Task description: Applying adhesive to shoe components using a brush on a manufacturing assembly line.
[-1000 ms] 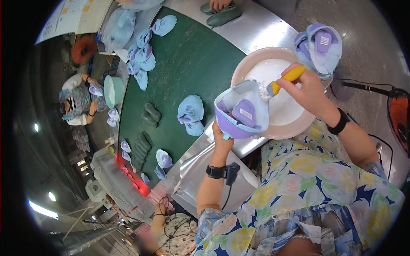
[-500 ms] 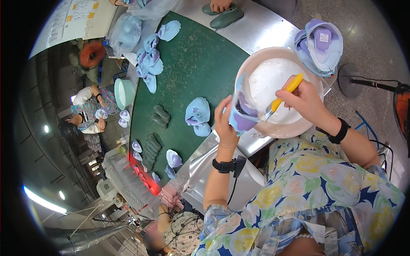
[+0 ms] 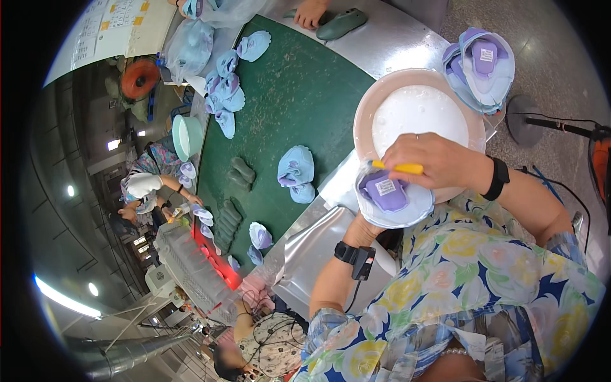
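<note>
A light-blue and purple shoe upper [image 3: 387,195] rests in my left hand [image 3: 364,232], its opening facing up toward me. The fingers of that hand are hidden beneath the upper. With my right hand [image 3: 434,156] I grip a brush by its yellow handle [image 3: 407,168]. The brush lies across the upper's far rim, its bristle end at the upper's left edge. Just beyond both hands stands a pinkish basin [image 3: 365,118] holding a white liquid [image 3: 417,114].
Beside the basin sit stacked uppers [image 3: 480,67]. The green conveyor belt [image 3: 299,89] carries blue uppers [image 3: 296,167] and dark green shoe lasts [image 3: 242,173]. Across it, a co-worker's hand [image 3: 310,13] is near a green last [image 3: 342,24]. A fan stand [image 3: 523,121] is at right.
The upper has moved nearer me and turned from side-on to opening up. My right hand has swung left over it with the brush. A co-worker at left now reaches toward the belt.
</note>
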Motion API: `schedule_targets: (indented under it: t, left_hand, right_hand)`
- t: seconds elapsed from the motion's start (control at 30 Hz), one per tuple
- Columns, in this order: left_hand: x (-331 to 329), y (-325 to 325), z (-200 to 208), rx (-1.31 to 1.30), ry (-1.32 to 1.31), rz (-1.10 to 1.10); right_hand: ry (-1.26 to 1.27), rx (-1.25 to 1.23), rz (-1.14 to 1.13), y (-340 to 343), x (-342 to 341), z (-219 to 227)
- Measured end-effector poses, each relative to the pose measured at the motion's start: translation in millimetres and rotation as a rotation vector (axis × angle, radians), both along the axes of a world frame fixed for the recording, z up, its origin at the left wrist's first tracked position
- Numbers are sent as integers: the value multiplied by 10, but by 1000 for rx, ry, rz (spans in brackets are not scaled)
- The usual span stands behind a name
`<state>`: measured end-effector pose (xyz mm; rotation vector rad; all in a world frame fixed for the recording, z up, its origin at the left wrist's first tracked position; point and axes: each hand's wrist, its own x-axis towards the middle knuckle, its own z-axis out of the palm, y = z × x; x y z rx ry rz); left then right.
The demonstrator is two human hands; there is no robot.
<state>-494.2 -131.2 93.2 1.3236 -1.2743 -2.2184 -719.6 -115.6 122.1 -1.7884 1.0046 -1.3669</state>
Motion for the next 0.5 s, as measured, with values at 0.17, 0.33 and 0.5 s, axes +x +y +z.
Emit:
schedule_targets:
  t: [0.17,0.33,0.5]
  left_hand:
    - [88,-130,15,460,215,316]
    - [250,-196,-80,375,254,305]
    - [170,-267,20,360,228,398]
  right_hand:
    - [144,412,-1,-62,-201,-27]
    - [138,449,-35,-37,-281,120]
    - [81,66,-58,-101,-143,101]
